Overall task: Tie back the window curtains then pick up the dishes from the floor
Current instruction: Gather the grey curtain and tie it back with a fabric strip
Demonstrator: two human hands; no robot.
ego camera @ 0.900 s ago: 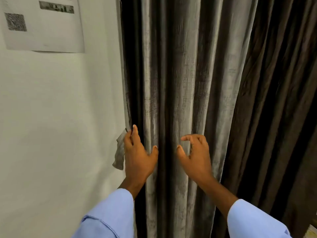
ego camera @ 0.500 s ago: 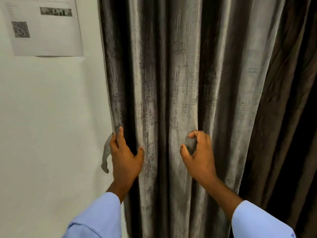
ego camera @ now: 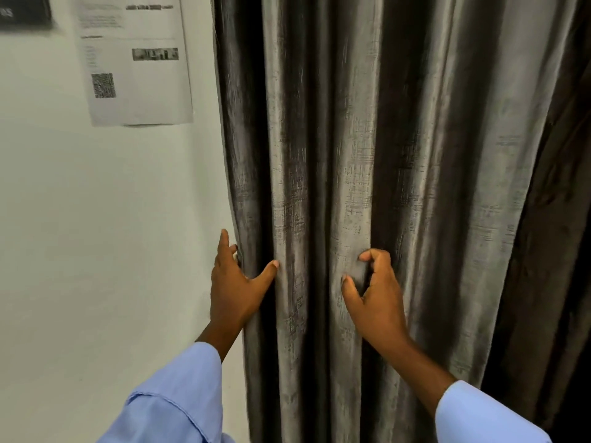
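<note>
Head view | grey curtain point(ego camera: 361, 174) hangs in folds right of white wall point(ego camera: 96, 251), paper notice point(ego camera: 137, 59) now lower in frame | right hand point(ego camera: 372, 292) pinches a centre fold, as before | left hand point(ego camera: 238, 282) fingers spread at curtain's edge; cloth strip beside it gone from sight

The grey, sheened curtain point(ego camera: 383, 155) hangs in vertical folds beside the white wall.

A white wall point(ego camera: 96, 235) is filling the nine o'clock side; a printed paper sheet point(ego camera: 134, 59) is hanging on it toward eleven o'clock, showing a blurred QR code point(ego camera: 103, 85) and a small dark picture strip point(ego camera: 155, 54); a dark sign point(ego camera: 24, 12) is sitting at the top corner, cut by the edge.
</note>
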